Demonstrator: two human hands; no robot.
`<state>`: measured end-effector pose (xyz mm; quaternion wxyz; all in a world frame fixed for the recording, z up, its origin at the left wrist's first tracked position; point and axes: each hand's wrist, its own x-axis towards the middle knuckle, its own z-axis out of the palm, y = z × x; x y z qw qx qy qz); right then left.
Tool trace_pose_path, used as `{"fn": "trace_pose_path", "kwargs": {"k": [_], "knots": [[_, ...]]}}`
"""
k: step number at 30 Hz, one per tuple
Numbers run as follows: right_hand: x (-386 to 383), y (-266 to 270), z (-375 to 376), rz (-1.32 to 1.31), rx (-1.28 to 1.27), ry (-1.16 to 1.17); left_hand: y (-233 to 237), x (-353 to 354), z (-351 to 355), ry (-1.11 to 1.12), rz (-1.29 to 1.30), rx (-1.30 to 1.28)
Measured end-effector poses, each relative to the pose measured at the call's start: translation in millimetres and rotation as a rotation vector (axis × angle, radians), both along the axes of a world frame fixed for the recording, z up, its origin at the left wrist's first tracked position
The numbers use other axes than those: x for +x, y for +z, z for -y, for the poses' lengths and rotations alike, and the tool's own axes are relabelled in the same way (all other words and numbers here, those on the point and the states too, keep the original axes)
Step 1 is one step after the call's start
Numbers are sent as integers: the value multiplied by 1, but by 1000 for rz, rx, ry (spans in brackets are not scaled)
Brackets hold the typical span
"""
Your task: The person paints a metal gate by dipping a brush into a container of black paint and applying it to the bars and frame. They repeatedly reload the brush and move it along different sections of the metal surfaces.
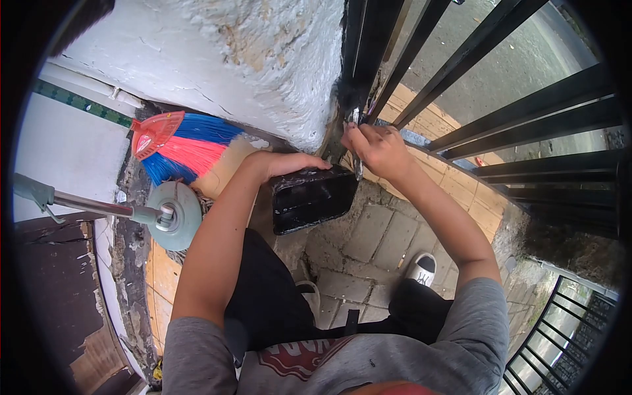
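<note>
"Where's the black tray (316,201)?"

"Between the forearms, above the paving (372,232), its edge grasped by the left hand (293,164). The right hand (375,148) has its fingers closed round a slim tool (356,116) near the metal bars (471,64) and white wall (197,66). I'd keep the tray steady, close to the tool, and guide with small wrist movements."

"What's unclear?"

"The tool's working end, lost among dark shapes; the left fingers, mostly hidden behind the tray; whether it holds liquid."

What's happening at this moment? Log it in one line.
left hand: on black container, upper rim | right hand: gripping slender silvery tool near black railing | pink-and-blue broom: beside round-headed mop
</note>
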<state>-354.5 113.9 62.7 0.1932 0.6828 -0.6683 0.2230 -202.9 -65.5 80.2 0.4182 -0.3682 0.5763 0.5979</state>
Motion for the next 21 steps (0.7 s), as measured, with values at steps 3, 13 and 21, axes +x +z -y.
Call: {"fn": "trace_pose_path", "kwargs": {"k": [3, 13, 21], "knots": [[4, -3, 10, -8, 255, -117, -7, 0, 1, 6, -8, -7], [4, 6, 20, 26, 347, -31, -17, 2, 5, 10, -30, -16], [3, 5, 14, 44, 204, 13, -6, 2, 1, 22, -23, -10]]}}
